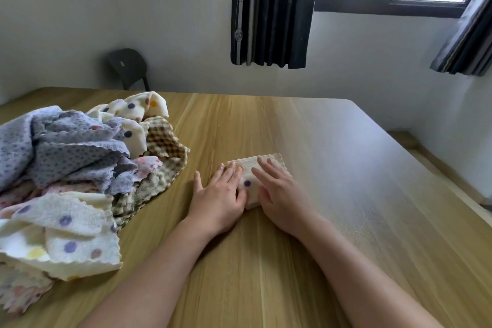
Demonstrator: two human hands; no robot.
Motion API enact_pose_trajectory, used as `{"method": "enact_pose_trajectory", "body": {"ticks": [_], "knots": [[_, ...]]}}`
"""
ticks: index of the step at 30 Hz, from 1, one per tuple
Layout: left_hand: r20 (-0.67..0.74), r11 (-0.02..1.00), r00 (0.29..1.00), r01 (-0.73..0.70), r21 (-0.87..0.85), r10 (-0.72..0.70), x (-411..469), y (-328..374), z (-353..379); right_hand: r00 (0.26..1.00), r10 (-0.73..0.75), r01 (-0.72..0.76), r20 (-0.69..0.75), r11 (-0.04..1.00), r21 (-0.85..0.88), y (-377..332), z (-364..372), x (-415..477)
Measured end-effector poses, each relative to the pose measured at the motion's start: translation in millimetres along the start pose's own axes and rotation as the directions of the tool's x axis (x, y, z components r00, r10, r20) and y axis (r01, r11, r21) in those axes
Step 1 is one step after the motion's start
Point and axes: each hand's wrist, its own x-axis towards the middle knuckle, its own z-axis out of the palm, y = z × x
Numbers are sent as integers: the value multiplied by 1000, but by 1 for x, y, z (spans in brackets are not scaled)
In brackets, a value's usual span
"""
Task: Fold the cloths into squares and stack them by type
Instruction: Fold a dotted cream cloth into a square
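Observation:
A small folded cream cloth with coloured dots [250,180] lies on the wooden table [346,194] near its middle. My left hand [218,194] presses flat on the cloth's left side, fingers straight. My right hand [282,192] lies flat on its right side, covering much of it. At the left sits a loose pile of unfolded cloths [74,168]: grey-blue dotted ones, cream polka-dot ones, a brown checked one and pink dotted ones.
The pile fills the table's left part up to the near edge. A dark chair [129,66] stands behind the table by the wall. Dark curtains [269,10] hang at a window at the back right. The table's right edge runs diagonally.

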Motion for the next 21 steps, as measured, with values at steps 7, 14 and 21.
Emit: {"method": "enact_pose_trajectory", "body": {"ticks": [7, 14, 21], "knots": [[7, 999, 999, -33, 11, 33, -2, 2, -2, 995, 60, -59, 85, 998, -17, -2, 6, 1], [9, 1000, 1000, 1, 16, -1, -3, 4, -1, 994, 97, -97, 60, 995, 3, -8, 7, -2], [45, 997, 997, 64, -37, -62, 8, 6, -3, 974, 177, -174, 143, 984, -32, 1, 2, 7]]}}
